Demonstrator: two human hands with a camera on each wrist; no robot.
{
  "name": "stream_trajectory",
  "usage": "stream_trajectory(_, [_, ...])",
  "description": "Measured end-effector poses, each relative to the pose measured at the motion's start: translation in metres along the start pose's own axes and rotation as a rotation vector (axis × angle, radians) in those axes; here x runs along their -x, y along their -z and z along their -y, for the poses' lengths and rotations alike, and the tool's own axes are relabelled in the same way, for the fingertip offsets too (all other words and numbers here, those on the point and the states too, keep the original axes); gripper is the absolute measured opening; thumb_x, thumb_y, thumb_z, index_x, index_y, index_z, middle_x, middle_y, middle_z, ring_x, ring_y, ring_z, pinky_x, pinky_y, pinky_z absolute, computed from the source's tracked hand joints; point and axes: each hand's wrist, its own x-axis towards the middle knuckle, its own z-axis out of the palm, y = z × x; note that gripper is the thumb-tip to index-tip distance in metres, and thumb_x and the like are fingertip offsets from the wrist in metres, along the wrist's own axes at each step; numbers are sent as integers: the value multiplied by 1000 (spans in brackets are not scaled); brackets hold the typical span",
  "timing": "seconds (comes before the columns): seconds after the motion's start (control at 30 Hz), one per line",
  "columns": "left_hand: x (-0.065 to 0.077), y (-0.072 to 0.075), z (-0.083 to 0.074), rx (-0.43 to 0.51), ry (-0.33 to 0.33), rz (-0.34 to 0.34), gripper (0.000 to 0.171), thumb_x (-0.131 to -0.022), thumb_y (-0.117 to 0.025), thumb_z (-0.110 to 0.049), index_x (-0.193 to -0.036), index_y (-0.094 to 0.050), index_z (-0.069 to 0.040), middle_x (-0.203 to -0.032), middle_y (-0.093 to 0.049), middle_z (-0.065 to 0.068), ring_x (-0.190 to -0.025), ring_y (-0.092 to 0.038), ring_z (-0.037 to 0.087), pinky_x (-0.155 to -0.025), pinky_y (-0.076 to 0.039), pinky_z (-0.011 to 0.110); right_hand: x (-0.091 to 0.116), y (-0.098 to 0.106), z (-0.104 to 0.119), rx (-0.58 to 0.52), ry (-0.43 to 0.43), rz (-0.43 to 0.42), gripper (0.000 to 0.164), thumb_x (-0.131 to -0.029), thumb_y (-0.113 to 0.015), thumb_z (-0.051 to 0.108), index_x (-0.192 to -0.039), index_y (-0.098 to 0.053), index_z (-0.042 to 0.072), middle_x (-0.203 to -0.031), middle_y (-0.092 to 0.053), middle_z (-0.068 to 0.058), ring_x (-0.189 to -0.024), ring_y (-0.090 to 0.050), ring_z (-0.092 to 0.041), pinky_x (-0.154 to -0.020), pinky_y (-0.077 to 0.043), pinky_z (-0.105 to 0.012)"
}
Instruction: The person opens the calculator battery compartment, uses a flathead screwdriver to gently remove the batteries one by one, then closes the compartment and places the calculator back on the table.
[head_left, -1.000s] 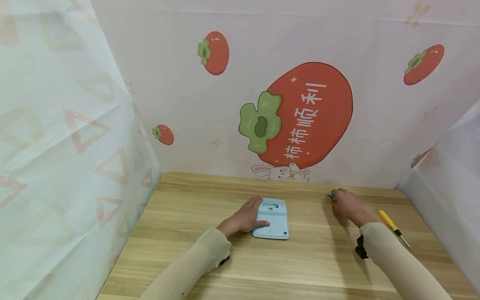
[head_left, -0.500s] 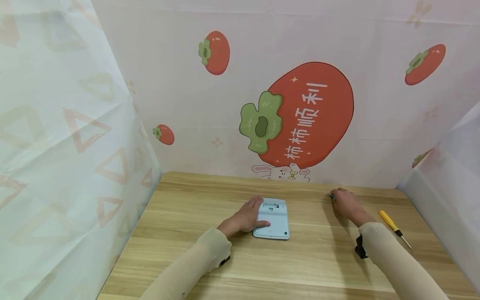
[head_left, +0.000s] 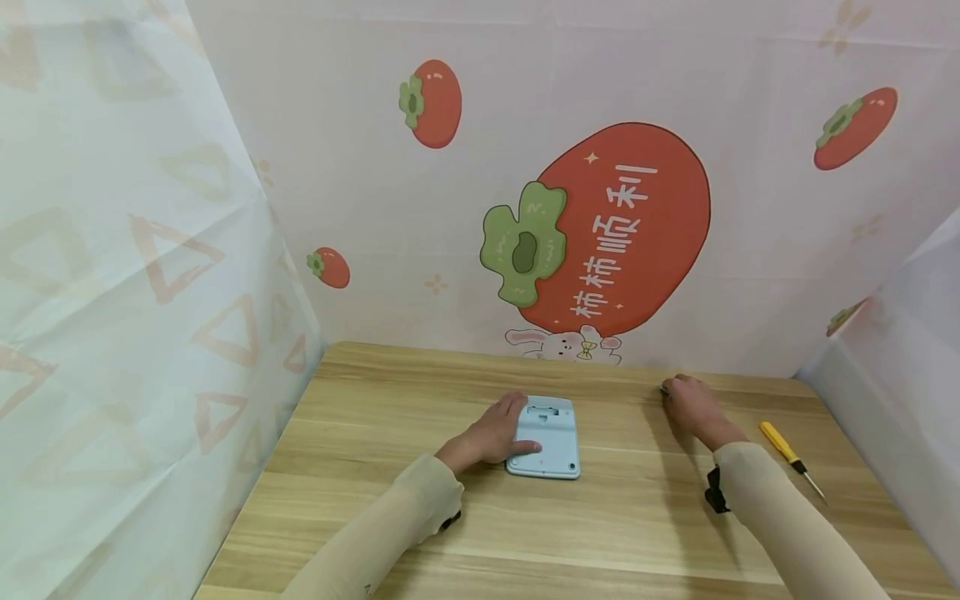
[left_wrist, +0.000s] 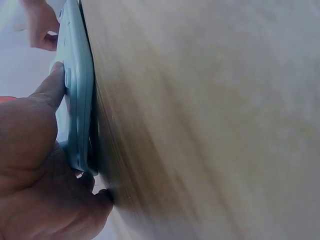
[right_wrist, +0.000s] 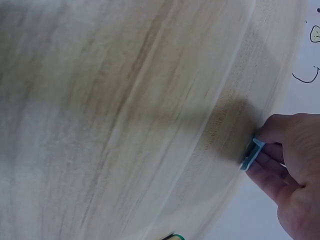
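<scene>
A light blue calculator (head_left: 553, 450) lies back up on the wooden table, its battery compartment uncovered. My left hand (head_left: 491, 432) grips its left side, the thumb flat on the back and the other fingers along the edge. In the left wrist view the calculator (left_wrist: 77, 90) is seen edge-on, low against the wood. Farther right, near the table's back edge, my right hand (head_left: 693, 408) pinches a small light blue battery cover (right_wrist: 253, 154) between thumb and fingers, close over the wood. In the head view the fingers hide most of this cover.
A screwdriver (head_left: 783, 446) with a yellow handle lies on the table (head_left: 600, 542) to the right of my right forearm. A printed backdrop (head_left: 375, 183) with persimmons rises behind the back edge, and pale sheets hang at both sides.
My right hand has turned slightly in place, and less of the battery cover shows past its fingers. The left hand and the calculator have stayed put.
</scene>
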Motion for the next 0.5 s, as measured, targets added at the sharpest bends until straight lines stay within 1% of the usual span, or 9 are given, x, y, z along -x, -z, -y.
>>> stream_trajectory(0.03, [-1, -2, 1, -3, -6, -2, 92, -103, -68, -49, -165, -22, 0, -171, -24, 18, -159, -26, 32, -130, -24, 48, -1, 0, 0, 2, 1, 3, 22, -93, -61, -8, -74, -59, 3, -75, -61, -14, -69, -61, -30, -63, -49, -47])
stream_trajectory(0.1, [0, 0, 0, -3, -9, 1, 92, -102, -68, -48, -165, -22, 1, -171, -25, 19, -159, -26, 33, -130, -24, 48, -2, 0, 1, 0, -6, 14, 25, -93, -61, -8, -72, -56, 5, -74, -59, -12, -67, -56, -26, -63, -45, -44])
stream_trajectory(0.17, [1, 1, -1, -1, -13, 1, 91, -103, -68, -47, -164, -22, 2, -171, -25, 20, -159, -26, 33, -130, -24, 48, -3, 0, 0, -4, -12, 24, 27, -91, -60, -9, -70, -53, 7, -73, -58, -11, -66, -51, -24, -63, -42, -43])
stream_trajectory(0.23, [4, 5, -5, -1, -12, 2, 90, -103, -69, -46, -164, -23, 3, -170, -26, 20, -158, -27, 34, -130, -25, 48, -4, 1, 0, -7, -17, 37, 29, -90, -61, -10, -70, -51, 8, -72, -57, -10, -66, -47, -23, -63, -39, -42])
stream_trajectory(0.37, [6, 7, -7, -6, -12, -3, 90, -102, -69, -47, -163, -24, 3, -170, -26, 20, -158, -28, 34, -129, -26, 47, -5, 1, -1, -13, -19, 48, 31, -89, -62, -11, -69, -50, 9, -71, -54, -7, -67, -42, -22, -63, -37, -41])
stream_trajectory(0.5, [6, 8, -7, 0, 0, 5, 90, -102, -69, -47, -163, -25, 2, -170, -27, 19, -158, -28, 33, -129, -26, 47, -6, 1, -2, -25, -17, 55, 31, -87, -63, -11, -68, -51, 10, -70, -51, -4, -67, -40, -21, -63, -36, -40])
